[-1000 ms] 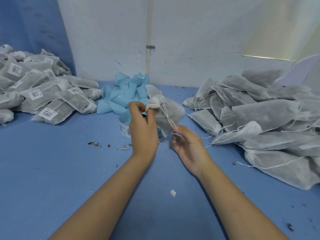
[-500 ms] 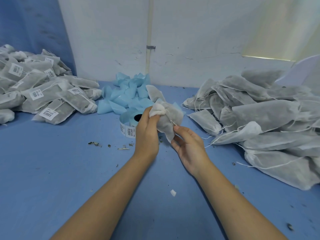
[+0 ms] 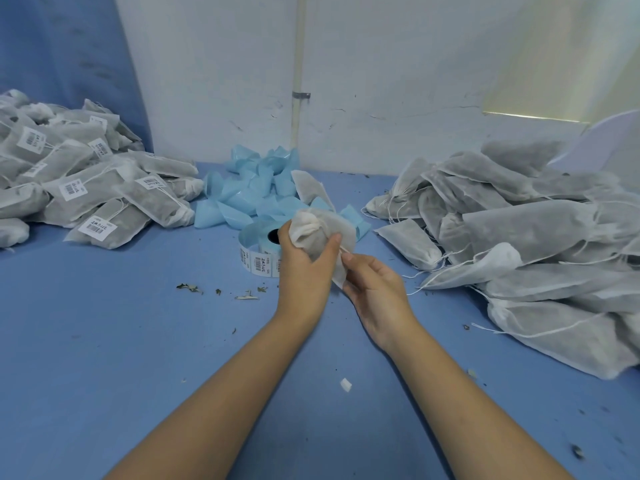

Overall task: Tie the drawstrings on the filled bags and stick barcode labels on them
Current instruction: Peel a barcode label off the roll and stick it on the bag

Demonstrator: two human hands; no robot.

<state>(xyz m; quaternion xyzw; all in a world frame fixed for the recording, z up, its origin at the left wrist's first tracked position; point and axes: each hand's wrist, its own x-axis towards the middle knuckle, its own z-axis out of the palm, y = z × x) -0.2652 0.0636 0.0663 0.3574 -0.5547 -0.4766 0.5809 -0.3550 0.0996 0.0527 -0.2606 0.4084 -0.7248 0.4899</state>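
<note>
A filled white mesh bag [image 3: 325,233] is held above the blue table, its gathered neck pointing up and left. My left hand [image 3: 304,268] grips the bag just below the cinched neck. My right hand [image 3: 374,289] is right beside it, pinching the thin white drawstring [image 3: 344,250] at the bag's lower side. Behind my left hand stands a roll of barcode labels [image 3: 258,252] on pale blue backing, partly hidden by the hand.
Labelled, tied bags [image 3: 86,192] are heaped at the far left. Unlabelled filled bags [image 3: 526,244] with loose strings are heaped at the right. Peeled blue backing scraps [image 3: 256,192] lie by the wall. Leaf crumbs [image 3: 221,291] and a white scrap [image 3: 345,384] dot the table.
The drawstring was stretched taut between my hands a second ago; my right hand has since moved up against the bag, and the bag has sunk slightly and turned in my left hand.
</note>
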